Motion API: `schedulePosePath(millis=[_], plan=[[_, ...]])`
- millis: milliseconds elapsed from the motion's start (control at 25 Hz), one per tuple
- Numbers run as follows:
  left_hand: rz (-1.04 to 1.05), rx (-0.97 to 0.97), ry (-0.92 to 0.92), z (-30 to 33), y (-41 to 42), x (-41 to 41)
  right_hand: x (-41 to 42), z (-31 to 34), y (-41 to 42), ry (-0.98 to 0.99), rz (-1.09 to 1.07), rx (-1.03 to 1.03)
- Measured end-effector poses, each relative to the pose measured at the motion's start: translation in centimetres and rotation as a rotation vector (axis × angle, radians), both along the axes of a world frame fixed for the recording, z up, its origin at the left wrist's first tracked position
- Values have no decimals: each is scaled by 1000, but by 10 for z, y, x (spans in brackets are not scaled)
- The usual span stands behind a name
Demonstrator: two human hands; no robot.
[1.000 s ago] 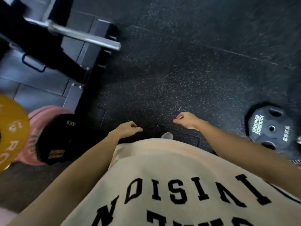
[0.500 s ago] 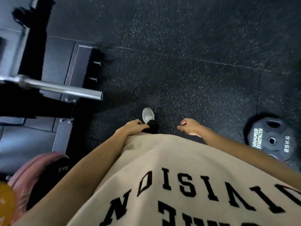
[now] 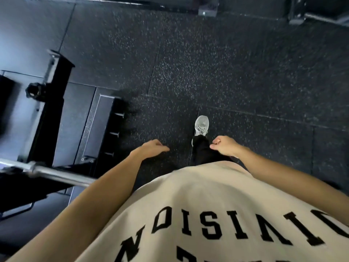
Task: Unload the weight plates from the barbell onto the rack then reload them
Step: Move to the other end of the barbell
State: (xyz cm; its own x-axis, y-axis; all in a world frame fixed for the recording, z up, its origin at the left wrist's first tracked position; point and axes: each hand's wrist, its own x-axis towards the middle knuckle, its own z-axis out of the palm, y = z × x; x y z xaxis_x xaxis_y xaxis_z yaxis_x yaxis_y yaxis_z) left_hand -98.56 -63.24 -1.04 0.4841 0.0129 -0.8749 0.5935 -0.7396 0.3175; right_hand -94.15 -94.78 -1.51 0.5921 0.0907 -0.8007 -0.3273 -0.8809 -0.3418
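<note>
Beige shirt (image 3: 217,205) bearing large black block letters, seen upside down, partly cut off. One bare barbell sleeve (image 3: 62,175) at lower left, resting on the black rack (image 3: 47,120), no plates on it. Left hand (image 3: 151,148) and right hand (image 3: 225,145): both loosely curled, holding nothing. One grey shoe (image 3: 201,124) on speckled floor (image 3: 226,72).

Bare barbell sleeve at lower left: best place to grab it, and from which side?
Probably the bare chrome sleeve, outboard of its collar, taken from above with the left hand. The sleeve is a smooth round bar lying level with no plate on what shows. Its tip is hidden behind the left forearm. Both hands, including the right hand, hold nothing.
</note>
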Motion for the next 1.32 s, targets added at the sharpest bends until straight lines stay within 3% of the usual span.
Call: schedulePosePath(millis=[120,360,560,760,1040,1320], plan=[[-7,32,35,-6,4,70,93,-7,5,49,75,-18],[366,86,-62,17,21,231,316,21,43,-29,252,-18],[496,60,-26,9,61,332,451,17,119,1,383,6],[556,50,-8,-17,154,437,577,8,227,20,502,4],[689,41,-45,6,311,581,749,30,403,-91,543,74],[818,24,76,-10,434,702,908,5,565,-20,765,42]])
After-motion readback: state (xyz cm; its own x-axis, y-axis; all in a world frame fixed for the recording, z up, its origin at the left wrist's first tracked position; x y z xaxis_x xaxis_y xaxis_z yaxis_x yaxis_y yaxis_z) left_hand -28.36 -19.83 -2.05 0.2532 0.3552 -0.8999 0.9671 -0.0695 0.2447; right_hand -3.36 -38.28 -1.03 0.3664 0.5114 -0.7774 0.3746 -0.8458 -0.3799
